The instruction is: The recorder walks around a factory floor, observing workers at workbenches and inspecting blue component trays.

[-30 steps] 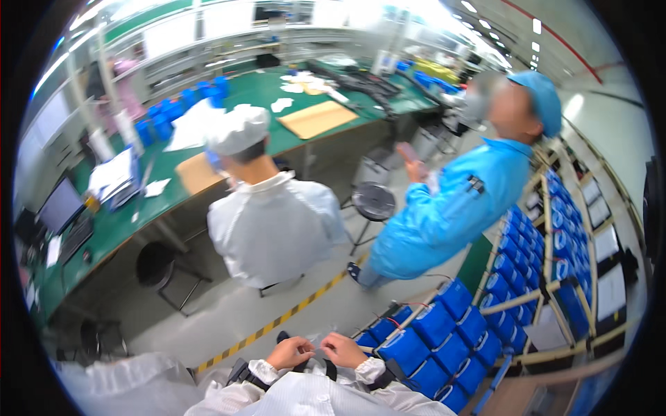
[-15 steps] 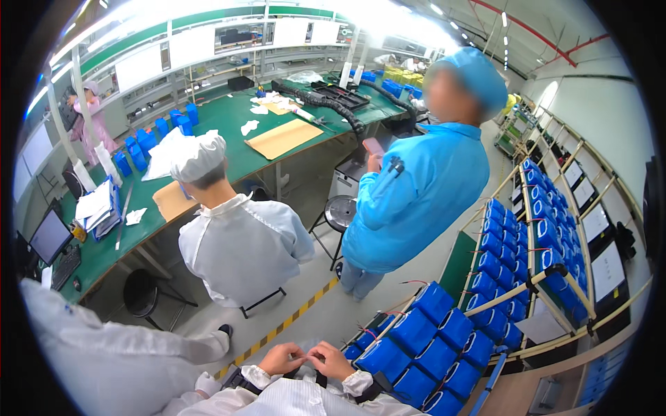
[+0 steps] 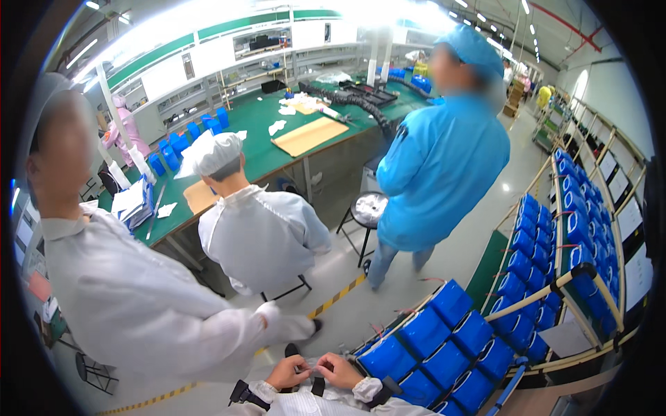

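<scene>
My left hand (image 3: 287, 372) and my right hand (image 3: 338, 371) meet in front of my body at the lower edge, with fingertips pinched close together. Whatever they pinch is too small to make out. White sleeves and dark wrist bands (image 3: 244, 393) show behind both hands. A short black strap (image 3: 318, 385) hangs just under the fingertips. Close to my right hand stand rows of blue wrapped battery packs (image 3: 386, 354) with thin red leads.
A person in white (image 3: 132, 291) stands close on my left; another in white (image 3: 260, 232) sits at the green workbench (image 3: 257, 132). A person in blue (image 3: 444, 166) stands ahead beside a stool (image 3: 369, 206). Racks of blue packs (image 3: 531, 256) line the right.
My view has swung left and the scene has shifted right. The person on my left now shows upright, with an arm reaching toward my side. My fingertips stay pinched together.
</scene>
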`<action>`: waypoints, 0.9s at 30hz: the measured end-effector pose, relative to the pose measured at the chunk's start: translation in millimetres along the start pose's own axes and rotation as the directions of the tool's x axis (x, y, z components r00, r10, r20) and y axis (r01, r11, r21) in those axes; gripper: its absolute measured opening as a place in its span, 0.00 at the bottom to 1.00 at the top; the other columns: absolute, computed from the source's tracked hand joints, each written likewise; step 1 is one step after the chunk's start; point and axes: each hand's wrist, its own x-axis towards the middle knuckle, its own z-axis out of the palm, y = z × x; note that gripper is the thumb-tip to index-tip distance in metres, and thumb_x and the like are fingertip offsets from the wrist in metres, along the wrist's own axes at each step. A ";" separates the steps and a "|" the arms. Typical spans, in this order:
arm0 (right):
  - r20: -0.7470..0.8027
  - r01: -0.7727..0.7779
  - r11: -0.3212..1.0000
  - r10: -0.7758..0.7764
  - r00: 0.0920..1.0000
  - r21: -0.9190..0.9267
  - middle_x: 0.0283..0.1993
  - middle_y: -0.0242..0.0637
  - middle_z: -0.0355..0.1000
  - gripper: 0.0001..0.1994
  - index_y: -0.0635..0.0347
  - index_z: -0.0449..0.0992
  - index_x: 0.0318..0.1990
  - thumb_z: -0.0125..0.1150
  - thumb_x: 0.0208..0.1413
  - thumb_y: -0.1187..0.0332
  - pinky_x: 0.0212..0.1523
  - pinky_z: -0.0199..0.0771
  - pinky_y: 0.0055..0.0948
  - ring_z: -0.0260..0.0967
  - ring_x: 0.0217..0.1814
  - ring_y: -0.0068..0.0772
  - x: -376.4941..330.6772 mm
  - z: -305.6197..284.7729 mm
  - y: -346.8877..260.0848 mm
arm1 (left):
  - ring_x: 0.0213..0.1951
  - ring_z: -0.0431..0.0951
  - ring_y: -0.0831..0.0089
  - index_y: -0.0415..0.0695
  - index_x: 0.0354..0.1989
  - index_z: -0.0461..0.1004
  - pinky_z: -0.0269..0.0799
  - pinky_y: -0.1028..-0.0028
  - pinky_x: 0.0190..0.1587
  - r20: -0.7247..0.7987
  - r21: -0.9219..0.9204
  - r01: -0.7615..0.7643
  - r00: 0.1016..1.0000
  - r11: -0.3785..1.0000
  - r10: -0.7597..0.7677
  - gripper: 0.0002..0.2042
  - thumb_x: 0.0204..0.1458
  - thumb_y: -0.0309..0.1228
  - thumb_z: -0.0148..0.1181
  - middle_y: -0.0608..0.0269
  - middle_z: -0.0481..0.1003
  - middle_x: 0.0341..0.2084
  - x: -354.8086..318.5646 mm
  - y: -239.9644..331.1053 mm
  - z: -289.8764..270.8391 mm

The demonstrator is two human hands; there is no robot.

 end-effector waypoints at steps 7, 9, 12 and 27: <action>0.091 0.206 0.979 -0.206 0.974 0.004 0.32 0.40 0.72 0.08 0.62 0.73 0.39 0.62 0.58 0.67 0.37 0.71 0.32 0.71 0.35 0.35 6.1 8.6 12.1 | 0.28 0.79 0.71 0.42 0.29 0.79 0.74 0.72 0.32 0.035 -0.025 0.110 0.993 0.994 -0.109 0.10 0.49 0.36 0.68 0.63 0.79 0.26 -15.7 10.3 -8.3; 0.077 0.194 0.980 -0.190 0.979 -0.054 0.33 0.40 0.72 0.08 0.61 0.73 0.39 0.61 0.57 0.68 0.38 0.71 0.32 0.72 0.35 0.35 7.6 6.5 10.6 | 0.29 0.79 0.73 0.41 0.30 0.79 0.75 0.72 0.33 0.059 -0.073 0.146 0.988 0.987 -0.142 0.09 0.50 0.34 0.68 0.63 0.80 0.28 -13.6 -5.0 -5.4; 0.032 0.175 0.978 -0.173 0.984 -0.115 0.33 0.40 0.73 0.08 0.60 0.73 0.38 0.60 0.55 0.67 0.39 0.72 0.33 0.73 0.36 0.37 8.8 4.4 6.9 | 0.31 0.80 0.72 0.40 0.32 0.80 0.76 0.71 0.36 0.110 -0.074 0.022 0.994 0.997 -0.014 0.07 0.50 0.31 0.66 0.60 0.81 0.29 0.2 5.4 -11.5; -0.083 0.126 0.987 -0.134 0.988 -0.098 0.33 0.38 0.74 0.07 0.62 0.75 0.38 0.63 0.56 0.68 0.36 0.72 0.29 0.72 0.33 0.30 51.4 21.8 -17.6 | 0.30 0.80 0.67 0.41 0.33 0.81 0.75 0.69 0.37 0.145 0.053 0.007 0.989 0.999 -0.014 0.11 0.51 0.37 0.67 0.57 0.80 0.27 35.1 -5.8 -65.9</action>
